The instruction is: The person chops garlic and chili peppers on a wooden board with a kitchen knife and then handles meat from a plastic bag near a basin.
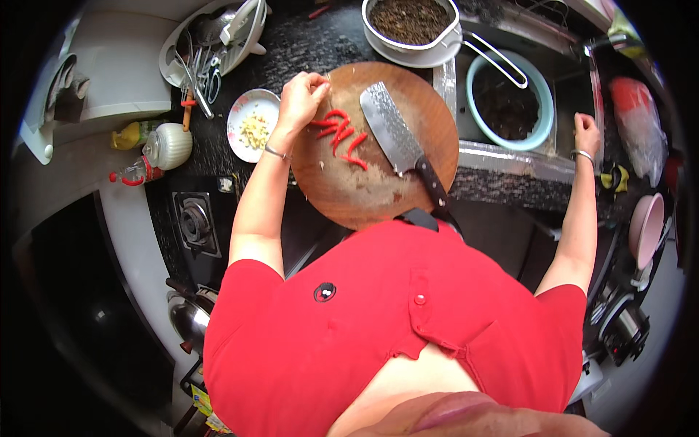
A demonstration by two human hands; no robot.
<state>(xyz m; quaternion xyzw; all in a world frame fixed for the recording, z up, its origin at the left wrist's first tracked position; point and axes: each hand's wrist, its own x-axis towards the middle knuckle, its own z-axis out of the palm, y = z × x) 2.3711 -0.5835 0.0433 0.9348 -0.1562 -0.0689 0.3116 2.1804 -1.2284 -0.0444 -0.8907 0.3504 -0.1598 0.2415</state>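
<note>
My left hand (303, 101) is over the upper left rim of a round wooden chopping board (377, 196), its fingers bent together; whether something small is between them cannot be told. Several red chili peppers (339, 131) lie on the board just below it. A cleaver (390, 128) rests to their right, its dark handle toward my body. Left of the board stands a floral plate with chopped garlic (254, 131). My right hand (586, 133) is off to the right, over the sink's edge, fingers curled; what they hold, if anything, cannot be made out. A light blue basin (474, 104) sits in the sink beside it.
A white strainer pot (409, 22) with dark contents stands behind the board. Cutlery and scissors lie in a white rack (169, 60) at the upper left. A gas burner (194, 221) is at the left. A pink bowl (644, 229) and a plastic bag (639, 125) are at the right.
</note>
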